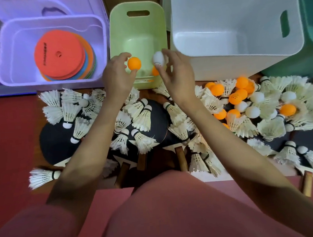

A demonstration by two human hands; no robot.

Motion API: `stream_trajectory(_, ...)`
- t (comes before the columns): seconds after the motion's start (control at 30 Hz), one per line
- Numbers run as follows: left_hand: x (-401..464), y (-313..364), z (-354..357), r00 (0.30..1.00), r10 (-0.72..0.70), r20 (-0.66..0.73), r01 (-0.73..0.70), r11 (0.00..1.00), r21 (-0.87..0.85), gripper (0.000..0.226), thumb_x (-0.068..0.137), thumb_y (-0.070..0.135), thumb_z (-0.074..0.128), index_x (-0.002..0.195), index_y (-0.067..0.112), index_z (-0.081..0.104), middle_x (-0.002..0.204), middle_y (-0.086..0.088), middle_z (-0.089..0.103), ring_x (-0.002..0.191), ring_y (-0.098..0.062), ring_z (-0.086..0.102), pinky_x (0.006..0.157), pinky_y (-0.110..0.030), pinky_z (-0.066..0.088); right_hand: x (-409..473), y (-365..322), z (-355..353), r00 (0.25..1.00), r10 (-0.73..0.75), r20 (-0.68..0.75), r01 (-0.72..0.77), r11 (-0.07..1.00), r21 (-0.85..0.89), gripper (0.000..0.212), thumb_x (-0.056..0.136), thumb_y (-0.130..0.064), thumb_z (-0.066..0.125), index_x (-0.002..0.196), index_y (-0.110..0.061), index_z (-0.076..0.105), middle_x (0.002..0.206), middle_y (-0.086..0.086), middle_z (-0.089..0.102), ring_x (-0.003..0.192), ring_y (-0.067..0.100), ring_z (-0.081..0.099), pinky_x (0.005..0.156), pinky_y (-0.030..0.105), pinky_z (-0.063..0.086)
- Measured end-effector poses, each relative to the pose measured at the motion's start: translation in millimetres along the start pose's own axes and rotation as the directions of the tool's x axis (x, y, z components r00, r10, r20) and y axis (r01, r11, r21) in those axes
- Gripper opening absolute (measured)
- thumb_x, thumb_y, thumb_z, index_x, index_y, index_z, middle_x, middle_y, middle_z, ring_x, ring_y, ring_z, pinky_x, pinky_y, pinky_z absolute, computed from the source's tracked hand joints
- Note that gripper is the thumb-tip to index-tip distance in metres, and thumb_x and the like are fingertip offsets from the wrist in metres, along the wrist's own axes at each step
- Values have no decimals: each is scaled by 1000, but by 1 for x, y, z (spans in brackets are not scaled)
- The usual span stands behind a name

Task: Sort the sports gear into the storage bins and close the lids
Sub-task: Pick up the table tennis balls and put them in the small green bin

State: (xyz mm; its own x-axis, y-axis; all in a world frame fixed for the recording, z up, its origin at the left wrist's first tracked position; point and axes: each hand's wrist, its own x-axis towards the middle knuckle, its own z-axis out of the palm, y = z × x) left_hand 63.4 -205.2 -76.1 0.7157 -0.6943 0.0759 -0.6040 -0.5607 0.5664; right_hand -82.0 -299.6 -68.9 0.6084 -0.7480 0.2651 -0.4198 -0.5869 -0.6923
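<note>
Head view, left hand: the left hand (pixel 116 75) pinches an orange ping-pong ball (pixel 134 63) between thumb and fingertips, over the near edge of the green bin (pixel 136 31).
Right hand: the right hand (pixel 174 70) pinches a white ping-pong ball (pixel 158 58) in the same way, just beside the orange one, above the same bin.
Green bin: small, open, with a handle slot in its far wall; at least one more orange ball (pixel 155 71) lies at the bottom, partly hidden by the right hand.
Purple bin: the purple bin (pixel 7 60) at the left is open and holds a stack of flat round marker discs (pixel 62 54), a red-orange one on top, with orange, blue and green edges showing beneath.
White bin: the white bin (pixel 239 44) at the right is the largest, open, with a handle slot in its right wall.
Teal bin: only a corner of a teal bin (pixel 311 15) shows at the far right; its contents cannot be seen.
Floor pile: white feather shuttlecocks (pixel 142 117) lie scattered below the bins, over black table-tennis paddles (pixel 57 142) with wooden handles.
Loose balls: a cluster of orange and white ping-pong balls (pixel 243 97) sits among the shuttlecocks at the right, near the white bin.
Foreground: the person's pink clothing (pixel 167 210) fills the lower frame.
</note>
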Motion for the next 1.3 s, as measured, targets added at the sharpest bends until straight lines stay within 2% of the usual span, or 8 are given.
stream_trajectory(0.23,-14,5,-2,992,108,-65,-114,989,-94,32,86,23,57,115,12,63,108,-6,65,93,-18,61,79,-32,46,-17,16,-12,999,-32,24,32,999,9,31,95,-24,53,120,-7,58,108,8,59,95,21,59,79,33,50)
stream_trajectory(0.37,-32,21,2,939,317,-134,-325,945,-41,22,88,14,56,106,6,66,98,-8,66,88,-22,60,78,-26,41,-46,59,-36,996,43,77,-36,996,-85,25,92,-14,53,115,-5,59,107,10,59,94,23,58,76,37,51)
stream_trajectory(0.5,-48,40,26,864,503,33,-502,865,-25,19,89,9,55,103,2,66,99,-10,67,92,-25,61,78,-30,46,-57,92,-51,972,114,207,-63,970,-236,30,84,-7,63,114,-5,60,108,11,62,102,29,53,83,40,48)
stream_trajectory(0.73,-48,62,59,890,380,251,-393,919,2,29,90,8,57,117,3,62,114,-13,65,108,-29,58,91,-37,46,-28,99,-27,902,37,431,167,889,-426,33,87,-17,65,120,-12,62,111,8,68,91,29,53,78,37,44)
stream_trajectory(0.87,-47,58,64,901,351,256,-374,926,47,29,90,8,57,118,2,62,113,-14,65,108,-30,58,90,-36,44,-17,97,-19,848,60,527,280,793,-541,12,71,-3,72,82,-7,69,80,11,69,77,29,52,61,31,35)
stream_trajectory(1.0,-42,54,64,911,302,279,-329,943,54,30,90,12,54,119,4,61,115,-13,64,108,-28,58,89,-35,44,-21,103,-11,873,1,488,311,770,-558,32,37,8,80,45,-9,54,44,6,52,52,27,52,48,22,24)
stream_trajectory(1.17,-41,61,67,908,295,298,-329,942,70,30,91,10,51,119,3,61,117,-13,64,109,-29,57,90,-36,43,-22,102,-29,920,28,392,189,844,-502,9,73,4,64,79,-3,63,74,15,63,75,32,51,56,34,35)
stream_trajectory(1.3,-33,77,79,873,331,359,-396,910,123,25,90,5,48,111,1,62,109,-15,64,99,-32,59,83,-41,47,-30,101,-61,967,101,233,-2,920,-391,23,86,-18,63,105,-6,63,98,12,65,92,31,51,67,38,41)
